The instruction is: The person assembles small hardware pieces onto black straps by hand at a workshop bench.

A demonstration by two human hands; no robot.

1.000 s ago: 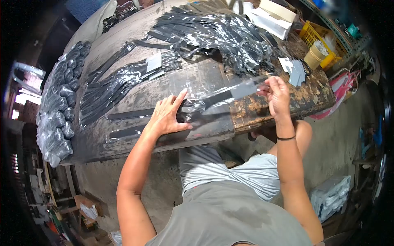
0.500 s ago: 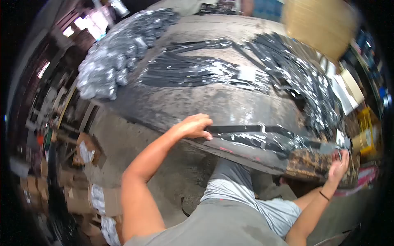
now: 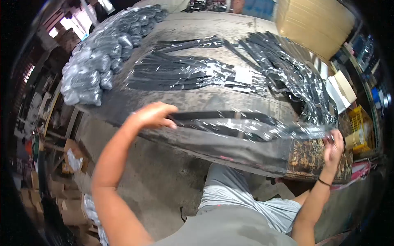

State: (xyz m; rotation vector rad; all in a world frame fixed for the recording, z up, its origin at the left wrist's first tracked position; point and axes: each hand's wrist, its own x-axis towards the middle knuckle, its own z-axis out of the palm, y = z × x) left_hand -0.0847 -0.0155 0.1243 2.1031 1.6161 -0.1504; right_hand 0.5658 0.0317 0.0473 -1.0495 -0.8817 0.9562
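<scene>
A long black strap [image 3: 217, 115] in a loose clear plastic sleeve [image 3: 283, 130] stretches between my hands, low over the table's near edge. My left hand [image 3: 156, 115] is closed on its left end, fingers and thumb pinching it. My right hand [image 3: 334, 149] grips the sleeve's right end at the table's right side. Beyond them lies a row of similar black straps in shiny plastic [image 3: 176, 71], with a white label [image 3: 243, 75] on top. A larger heap of wrapped straps [image 3: 283, 65] spreads along the right.
Stacked grey plastic-wrapped bundles [image 3: 98, 61] line the worn table's [image 3: 193, 96] left edge. A big cardboard box [image 3: 314, 26] stands at the back right. A yellow crate [image 3: 361, 127] is beyond the right edge. Cardboard cartons [image 3: 72, 211] sit on the floor at left.
My left hand has moved left with the strap's end, and the strap now looks more drawn out and raised. My right hand has shifted slightly up and left, still gripping the sleeve.
</scene>
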